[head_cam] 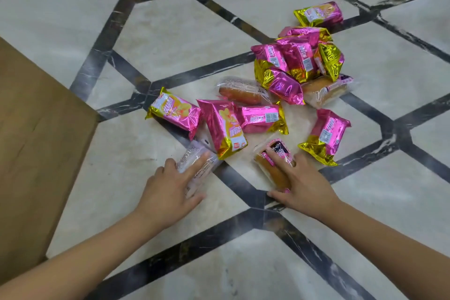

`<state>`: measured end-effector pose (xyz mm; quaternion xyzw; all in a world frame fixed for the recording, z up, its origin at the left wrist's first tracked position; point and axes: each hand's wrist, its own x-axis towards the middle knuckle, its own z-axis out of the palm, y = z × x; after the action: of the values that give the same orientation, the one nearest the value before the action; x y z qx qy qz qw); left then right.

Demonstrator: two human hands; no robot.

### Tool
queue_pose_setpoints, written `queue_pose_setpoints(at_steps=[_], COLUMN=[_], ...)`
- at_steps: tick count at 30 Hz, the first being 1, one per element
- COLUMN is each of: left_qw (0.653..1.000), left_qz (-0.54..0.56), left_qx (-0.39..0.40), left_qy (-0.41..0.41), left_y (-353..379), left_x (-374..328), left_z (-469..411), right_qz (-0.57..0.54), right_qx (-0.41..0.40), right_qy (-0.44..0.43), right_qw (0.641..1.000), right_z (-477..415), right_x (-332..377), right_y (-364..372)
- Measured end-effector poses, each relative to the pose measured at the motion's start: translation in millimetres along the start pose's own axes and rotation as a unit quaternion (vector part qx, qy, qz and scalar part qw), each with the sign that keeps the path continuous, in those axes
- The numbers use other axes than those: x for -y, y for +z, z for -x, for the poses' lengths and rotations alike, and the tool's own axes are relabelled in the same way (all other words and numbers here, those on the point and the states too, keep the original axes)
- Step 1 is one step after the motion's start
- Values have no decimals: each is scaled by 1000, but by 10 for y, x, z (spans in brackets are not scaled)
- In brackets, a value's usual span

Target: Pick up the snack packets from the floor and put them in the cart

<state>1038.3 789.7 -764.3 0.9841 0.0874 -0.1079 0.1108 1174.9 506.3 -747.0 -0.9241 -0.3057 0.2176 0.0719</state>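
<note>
Snack packets lie scattered on the floor, a pale stone surface crossed by dark stripes. Nearest, the left hand grips a clear wrapper with something pale inside: the thumb sits by its near end, the forefinger lies along its top, and the other fingers curl round its left side. Near it to the right, the right hand grips a bun packet with a pink and black label, thumb at the near end and fingers laid over the top. Whether these two packets rest on the floor or are just lifted off it, I cannot tell. A brown cardboard panel fills the left edge, near the left hand. Beyond the hands, four pink and gold foil packets lie in a loose row: a left foil packet, a middle foil packet whose gold end touches the clear wrapper, a sideways foil packet just beside it, and a right foil packet apart from the others. Further back lies a clear-wrapped bun, and a second bun sits partly under a heap of foil packets. Farthest off, a lone foil packet lies just behind the heap.
</note>
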Motion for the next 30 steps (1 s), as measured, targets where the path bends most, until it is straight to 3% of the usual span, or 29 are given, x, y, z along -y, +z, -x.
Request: queue_pose_setpoints(at_steps=[7,12,16,24,30], left_qw=[994,983,972,987,993], left_qz=[26,68,106,71,42], left_qx=[21,-28,-10,32,10], left_qy=[-101,-166,-208,-141,-107], left_y=[-348,-932,-1640,-3796,-5770], left_x=[-188,-548,-968,-1656,-2397], left_z=[152,347,468,1144,1645], right_qz=[-52,-107,-182,-162,-161], right_qx=[-74,-129,-138,-102,-162], right_qy=[26,128,219,259,251], right_qw=[996,977,949,947,941], right_z=[204,503,966,2203,3112], right_x=[63,251,566,1165,1558], right_y=[-66,-643,-1222,-3286,-5162])
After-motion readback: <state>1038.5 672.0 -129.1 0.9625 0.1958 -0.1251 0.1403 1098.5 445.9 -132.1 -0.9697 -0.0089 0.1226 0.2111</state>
